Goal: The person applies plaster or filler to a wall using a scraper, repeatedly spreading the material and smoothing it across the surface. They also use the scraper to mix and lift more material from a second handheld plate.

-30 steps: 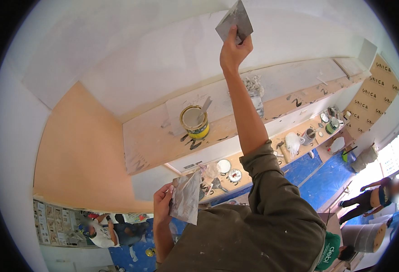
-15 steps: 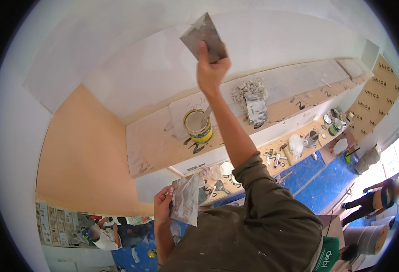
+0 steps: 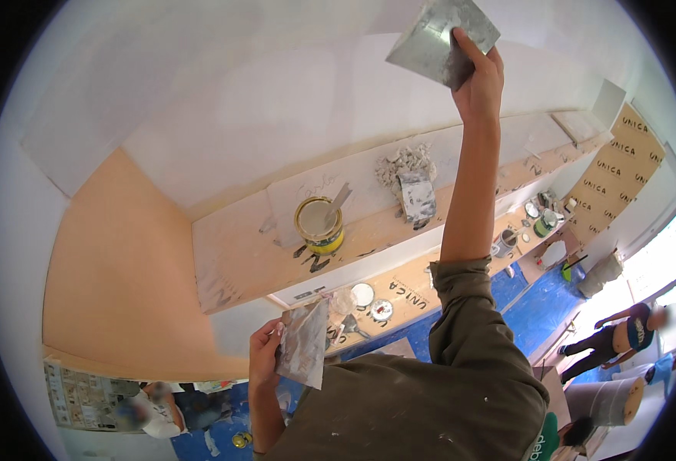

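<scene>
So the right hand (image 3: 478, 88) is up high, fingers clamped on a flat metal blade (image 3: 434, 46), with one digit pressed along its face. Can't tell if that blade touches the wall (image 3: 276, 107) behind it. My worry there: with the arm stretched out that far, the wrist could tip and let an edge gouge the wall. Below and left of that one, the left hand (image 3: 264, 349) is clamped on a smeared plate (image 3: 304, 346), gripping just one side, so if it tilts any more, wet stuff could slide off onto the sleeve (image 3: 461, 300). Up and right of the left hand, the yellow-banded tin (image 3: 325, 243) sits on the wooden shelf (image 3: 234, 250) near its front edge, with a stick (image 3: 340, 198) poking out; a low elbow swing could snag that and tip it. Between the tin and the right forearm there's a crumpled pile (image 3: 407, 165) with a smeared flat tool (image 3: 418, 197) beside it, also easy to knock off.
</scene>
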The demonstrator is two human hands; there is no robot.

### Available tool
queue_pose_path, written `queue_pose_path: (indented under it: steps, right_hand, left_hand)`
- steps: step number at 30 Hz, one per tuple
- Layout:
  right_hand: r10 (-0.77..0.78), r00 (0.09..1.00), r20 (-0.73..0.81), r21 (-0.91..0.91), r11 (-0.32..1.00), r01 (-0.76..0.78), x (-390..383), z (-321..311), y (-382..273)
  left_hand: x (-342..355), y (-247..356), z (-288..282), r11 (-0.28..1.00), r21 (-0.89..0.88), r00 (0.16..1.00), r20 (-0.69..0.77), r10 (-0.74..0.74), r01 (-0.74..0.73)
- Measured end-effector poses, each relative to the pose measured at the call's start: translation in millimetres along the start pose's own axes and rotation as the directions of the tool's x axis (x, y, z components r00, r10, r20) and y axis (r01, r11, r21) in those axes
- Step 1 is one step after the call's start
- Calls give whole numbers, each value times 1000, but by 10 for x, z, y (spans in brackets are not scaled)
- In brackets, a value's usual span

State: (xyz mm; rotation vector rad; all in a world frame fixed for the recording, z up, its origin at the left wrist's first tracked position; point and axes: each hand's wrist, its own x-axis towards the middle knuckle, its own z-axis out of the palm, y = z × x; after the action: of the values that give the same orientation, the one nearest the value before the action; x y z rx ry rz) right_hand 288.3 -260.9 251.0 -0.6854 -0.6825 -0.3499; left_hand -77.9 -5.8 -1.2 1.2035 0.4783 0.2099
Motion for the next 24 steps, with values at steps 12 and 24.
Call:
queue_pose_path:
  steps: [12,24]
  right_hand:
    - [-239,971,10,-715,677,174,444,-351,88]
    - [-468,870,156,-967,109,232,104,383,365]
  left_hand:
    - [118,45,26,999,-33,997,78,1,1]
    - [70,7,-74,997,-67,999,28,-22,24]
